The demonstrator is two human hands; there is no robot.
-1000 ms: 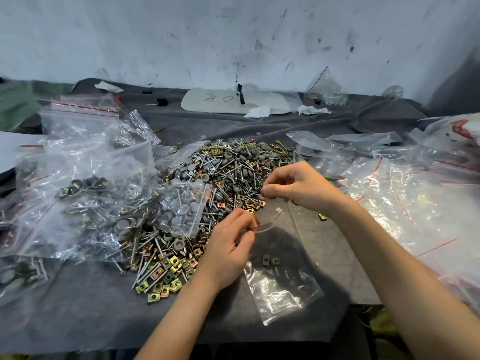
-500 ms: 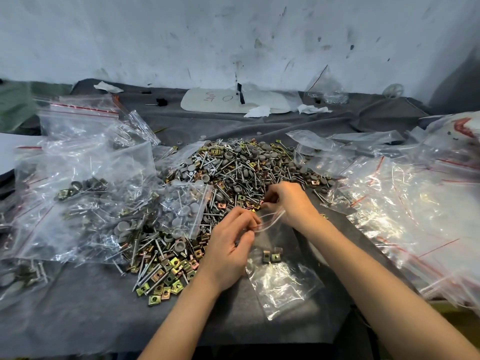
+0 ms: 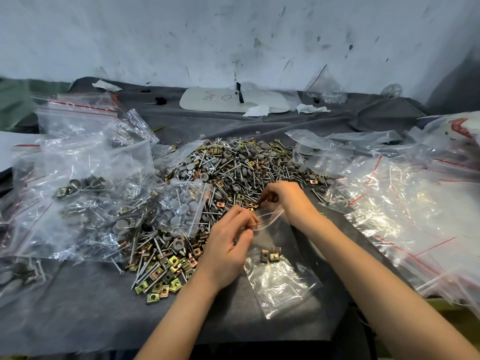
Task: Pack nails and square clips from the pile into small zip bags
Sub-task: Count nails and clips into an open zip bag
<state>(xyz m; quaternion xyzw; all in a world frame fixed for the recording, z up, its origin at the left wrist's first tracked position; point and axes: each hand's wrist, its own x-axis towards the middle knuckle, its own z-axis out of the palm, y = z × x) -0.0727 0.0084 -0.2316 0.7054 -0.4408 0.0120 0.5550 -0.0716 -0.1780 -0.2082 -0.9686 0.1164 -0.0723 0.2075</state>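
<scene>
With left hand (image 3: 227, 246), pinches the red-striped mouth of the small zip bag (image 3: 283, 287), lying flat toward 4 o'clock with two square clips (image 3: 271, 255) inside; with right hand (image 3: 284, 201), fingers curled at the pile (image 3: 233, 172) edge, 1 o'clock of the left; cannot tell what, if anything, is pinched there

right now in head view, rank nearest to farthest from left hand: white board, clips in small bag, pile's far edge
1. clips in small bag, just right of the left hand
2. pile's far edge, mid-table
3. white board, by the back wall
</scene>
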